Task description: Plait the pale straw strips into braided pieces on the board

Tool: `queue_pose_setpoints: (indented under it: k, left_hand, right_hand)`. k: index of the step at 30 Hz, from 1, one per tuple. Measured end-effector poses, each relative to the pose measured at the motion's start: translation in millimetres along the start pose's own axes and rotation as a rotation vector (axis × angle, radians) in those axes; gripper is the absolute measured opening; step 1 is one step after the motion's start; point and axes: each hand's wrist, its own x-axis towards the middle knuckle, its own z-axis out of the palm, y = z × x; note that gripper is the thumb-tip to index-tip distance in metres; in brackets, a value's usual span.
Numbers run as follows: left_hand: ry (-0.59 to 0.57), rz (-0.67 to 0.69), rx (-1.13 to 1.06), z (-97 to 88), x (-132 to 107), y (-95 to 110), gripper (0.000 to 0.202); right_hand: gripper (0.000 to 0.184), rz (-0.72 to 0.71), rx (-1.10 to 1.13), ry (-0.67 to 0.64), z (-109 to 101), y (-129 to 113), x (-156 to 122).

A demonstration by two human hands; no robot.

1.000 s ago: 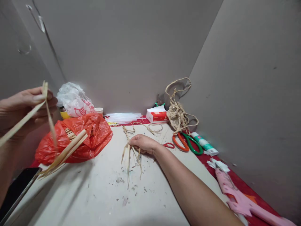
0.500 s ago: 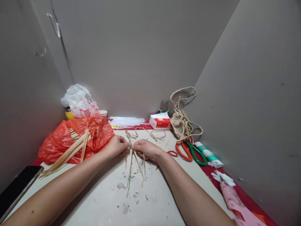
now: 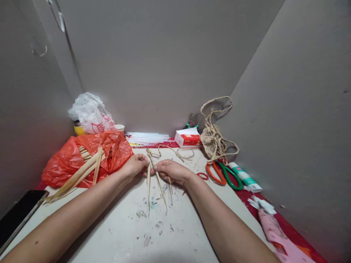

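My left hand [image 3: 135,166] and my right hand [image 3: 170,171] meet over the middle of the white work surface [image 3: 123,226]. Both are closed in a pinch on a small bunch of dry straw strips [image 3: 153,182]. The strips' loose ends hang toward me and rest on the surface. A braided end of the bunch [image 3: 151,153] points away from me past my fingers. More long straw strips [image 3: 79,173] stick out of a red plastic bag [image 3: 82,157] to the left of my left hand.
At the back stand a white plastic bag [image 3: 89,115], a paper cup [image 3: 119,128], clear sticks [image 3: 146,137] and a red-white box [image 3: 188,138]. Right: a twine bundle [image 3: 215,138], orange and green scissors [image 3: 223,173], a glue tube [image 3: 244,177], pink foam [image 3: 274,230]. A phone [image 3: 19,217] lies far left. Grey cardboard walls surround everything.
My left hand came down from the upper left, where it held a long strip, and joined my right hand on the bunch. In the last half second the hands barely moved.
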Motion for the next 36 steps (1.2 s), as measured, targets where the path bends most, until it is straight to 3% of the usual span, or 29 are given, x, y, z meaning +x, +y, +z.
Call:
queue_pose_setpoints:
  k: [5, 16, 25, 36]
  left_hand:
    - [0.056, -0.012, -0.092, -6.7, -4.3, 8.1, 0.012]
    - [-0.204, 0.036, -0.043, 13.5, -7.7, -16.6, 0.013]
    - [-0.247, 0.264, 0.139, 5.2, 0.4, -20.9, 0.013]
    - [-0.218, 0.154, 0.039, 3.9, -9.2, -6.9, 0.018]
  right_hand:
    - [0.028, 0.004, 0.047, -0.031, -1.0, -1.2, -1.3]
    - [0.030, -0.020, 0.080, -0.045, -0.6, 1.0, -0.2]
    - [0.030, -0.011, 0.118, -0.085, -1.6, -1.0, -1.3]
    - [0.025, -0.002, 0.177, -0.136, -7.4, 0.7, -1.2]
